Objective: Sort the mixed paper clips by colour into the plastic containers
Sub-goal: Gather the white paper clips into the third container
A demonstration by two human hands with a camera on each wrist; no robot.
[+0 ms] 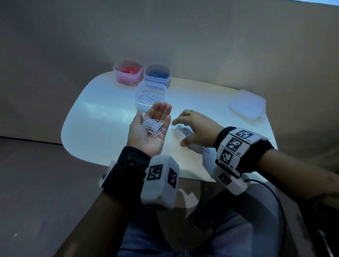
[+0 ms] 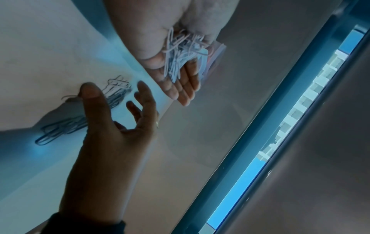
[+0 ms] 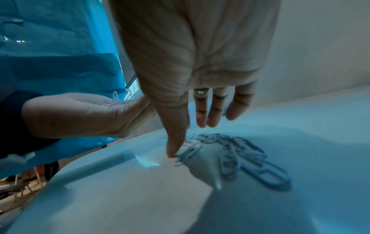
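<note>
My left hand [image 1: 138, 135] is held palm up above the white table [image 1: 97, 124], fingers straight, carrying a heap of white paper clips [image 1: 153, 126], which also shows in the left wrist view [image 2: 180, 55]. My right hand [image 1: 197, 128] hovers to its right, fingers spread, over loose white clips [image 1: 182, 132] lying on the table. In the right wrist view one fingertip [image 3: 174, 150] touches the table at the edge of those loose clips [image 3: 240, 156]; nothing is pinched. A clear container with white clips [image 1: 151, 97] stands just beyond my left fingers.
Behind the clear container stand a container of red clips [image 1: 128, 72] and one of blue clips [image 1: 157, 74]. Clear lids [image 1: 247, 104] lie at the table's far right. A cable [image 1: 275, 196] hangs from my right wrist unit.
</note>
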